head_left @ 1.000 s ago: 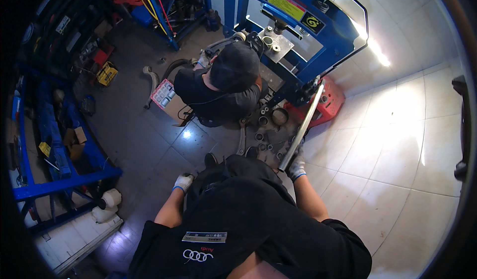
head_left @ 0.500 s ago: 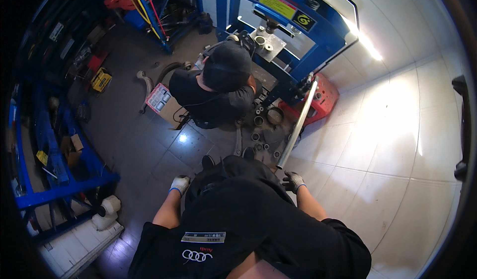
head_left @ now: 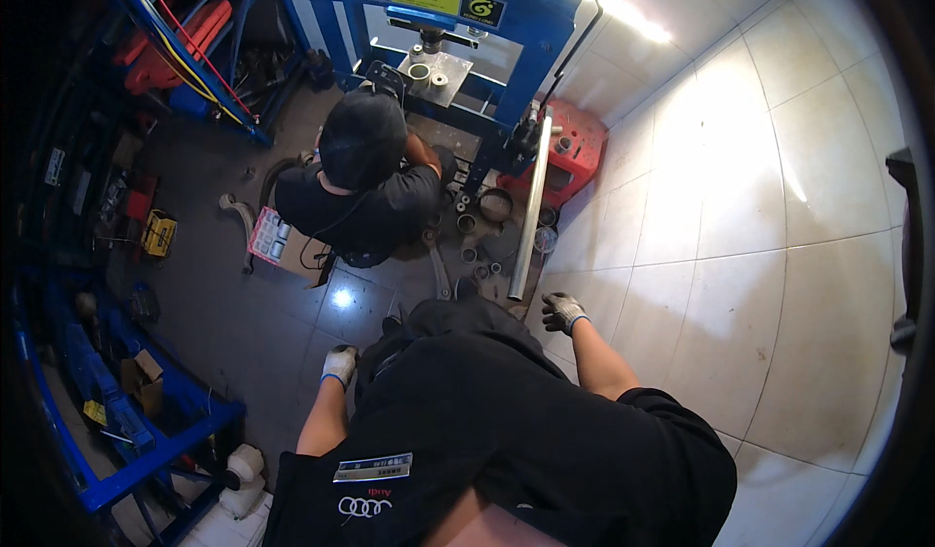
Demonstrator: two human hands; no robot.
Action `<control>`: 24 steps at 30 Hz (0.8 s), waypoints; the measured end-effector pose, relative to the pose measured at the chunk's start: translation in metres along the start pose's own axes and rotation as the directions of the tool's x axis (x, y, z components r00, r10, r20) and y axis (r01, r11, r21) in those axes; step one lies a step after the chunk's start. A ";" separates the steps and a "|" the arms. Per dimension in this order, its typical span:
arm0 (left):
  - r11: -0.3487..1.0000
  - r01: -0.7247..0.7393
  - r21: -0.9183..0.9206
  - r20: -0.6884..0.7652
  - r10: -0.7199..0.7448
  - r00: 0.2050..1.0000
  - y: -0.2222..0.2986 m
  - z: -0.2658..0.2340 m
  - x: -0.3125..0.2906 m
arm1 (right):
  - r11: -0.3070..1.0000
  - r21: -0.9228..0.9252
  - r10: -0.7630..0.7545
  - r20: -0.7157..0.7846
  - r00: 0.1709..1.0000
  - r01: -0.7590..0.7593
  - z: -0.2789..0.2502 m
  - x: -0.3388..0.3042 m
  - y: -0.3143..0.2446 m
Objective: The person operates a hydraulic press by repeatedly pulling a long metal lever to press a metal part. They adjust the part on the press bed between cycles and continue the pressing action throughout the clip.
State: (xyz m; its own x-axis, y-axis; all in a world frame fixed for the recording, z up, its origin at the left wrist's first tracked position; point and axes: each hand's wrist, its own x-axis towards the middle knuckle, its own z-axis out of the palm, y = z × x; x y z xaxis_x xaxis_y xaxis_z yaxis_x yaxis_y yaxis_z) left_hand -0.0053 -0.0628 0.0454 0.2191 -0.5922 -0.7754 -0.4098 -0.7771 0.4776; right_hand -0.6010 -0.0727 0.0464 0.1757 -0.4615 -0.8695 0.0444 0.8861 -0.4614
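Note:
My left hand [head_left: 340,363], in a white work glove, hangs beside my left thigh. Its back faces up and its fingers are mostly hidden, with nothing visible in it. On the other side, my right hand [head_left: 562,313] wears a white glove with dark fingertips. Its fingers are loosely bent and apart, holding nothing. Nearest to it is the lower end of a long metal pipe [head_left: 531,211], which leans at a slant; a gap lies between them. Ahead, a co-worker [head_left: 365,196] in black and a dark cap crouches in front of a blue hydraulic press [head_left: 531,60].
Metal rings and sleeves [head_left: 467,223] lie on the floor right of the co-worker, near a control arm [head_left: 438,264]. A red machine [head_left: 575,152] stands by the tiled wall [head_left: 730,284]. An open box [head_left: 278,245] sits left of the co-worker. Blue racks [head_left: 166,459] line the left.
The view has swung right, so the press, co-worker and pipe appear farther left. My right hand has moved out from my body, its fingers apart. My left hand still hangs down.

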 end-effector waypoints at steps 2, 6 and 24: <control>0.999 0.000 -0.037 0.015 0.000 1.000 -0.007 0.000 0.006 | 0.919 0.368 0.162 -0.019 0.987 -0.144 -0.018 -0.004 0.011; 0.993 0.083 -0.089 -0.019 -0.085 0.996 -0.015 0.001 0.011 | 0.919 0.338 0.241 -0.076 0.968 -0.202 -0.052 -0.022 0.013; 0.408 -0.479 -0.777 -0.353 0.347 0.869 0.137 -0.156 -0.034 | 0.631 -0.775 0.164 0.169 0.972 0.029 0.065 -0.126 -0.177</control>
State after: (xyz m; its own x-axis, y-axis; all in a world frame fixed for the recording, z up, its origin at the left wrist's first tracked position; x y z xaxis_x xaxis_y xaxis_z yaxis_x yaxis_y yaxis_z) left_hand 0.0694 -0.1828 0.2014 0.3607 -0.8594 -0.3625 0.4163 -0.1994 0.8871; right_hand -0.5674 -0.1688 0.2495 0.3446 -0.2961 -0.8908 -0.7294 0.5129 -0.4526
